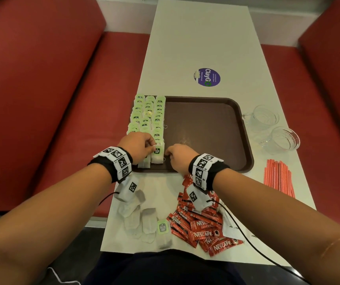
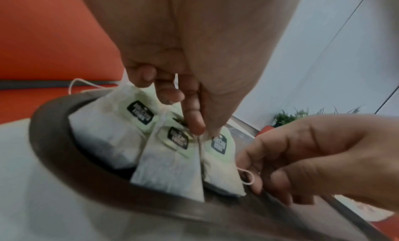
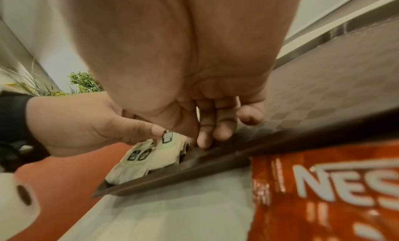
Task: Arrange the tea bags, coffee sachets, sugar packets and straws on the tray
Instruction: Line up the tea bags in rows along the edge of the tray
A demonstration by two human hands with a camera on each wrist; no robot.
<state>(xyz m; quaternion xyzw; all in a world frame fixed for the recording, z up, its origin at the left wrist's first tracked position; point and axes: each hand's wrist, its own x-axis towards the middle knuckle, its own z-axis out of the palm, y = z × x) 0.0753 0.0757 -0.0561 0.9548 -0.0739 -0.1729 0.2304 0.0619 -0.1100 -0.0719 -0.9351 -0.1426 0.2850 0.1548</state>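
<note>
A brown tray [image 1: 208,120] lies on the white table. Several green-tagged tea bags [image 1: 148,114] stand in three rows along its left side. My left hand [image 1: 153,146] pinches the top of the nearest tea bag [image 1: 157,154] in the right row, thumb and forefinger [image 2: 195,123] closed on its top edge. My right hand [image 1: 168,154] is just right of that bag, its fingertips [image 3: 204,140] down on the tray floor beside the bag's string loop [image 2: 248,176]. Loose tea bags [image 1: 142,221] and red coffee sachets [image 1: 202,225] lie near the front edge. Red straws [image 1: 278,175] lie on the right.
Two clear glass cups [image 1: 265,116] [image 1: 284,138] stand right of the tray. A purple sticker [image 1: 207,77] marks the table beyond it. Red bench seats [image 1: 41,99] flank the table. The tray's middle and right show bare brown floor.
</note>
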